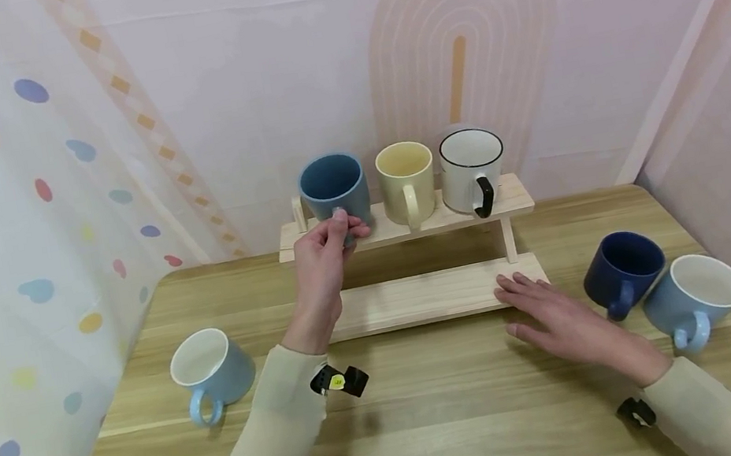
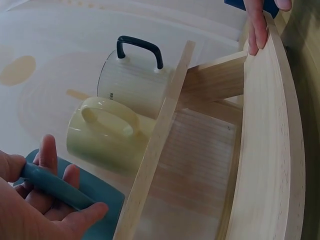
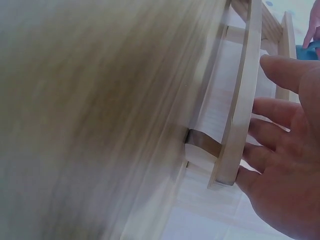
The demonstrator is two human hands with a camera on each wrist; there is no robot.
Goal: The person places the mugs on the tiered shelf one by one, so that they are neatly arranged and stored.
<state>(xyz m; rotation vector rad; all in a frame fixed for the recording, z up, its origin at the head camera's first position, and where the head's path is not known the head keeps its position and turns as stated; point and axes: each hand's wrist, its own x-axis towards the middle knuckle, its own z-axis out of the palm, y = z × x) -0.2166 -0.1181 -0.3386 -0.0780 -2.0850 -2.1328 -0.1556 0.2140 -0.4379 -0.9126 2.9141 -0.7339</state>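
My left hand grips the handle of a teal-blue mug at the left end of the wooden rack's upper shelf. In the left wrist view, fingers and thumb curl about that handle. To its right on the same shelf stand a pale yellow mug and a white mug with a black rim and black handle. My right hand lies with extended fingers at the right end of the lower shelf, fingertips on its front part.
A light blue mug with a white inside stands left on the wooden table. At the right, a dark navy mug is close beside another light blue mug. A patterned curtain hangs behind the rack.
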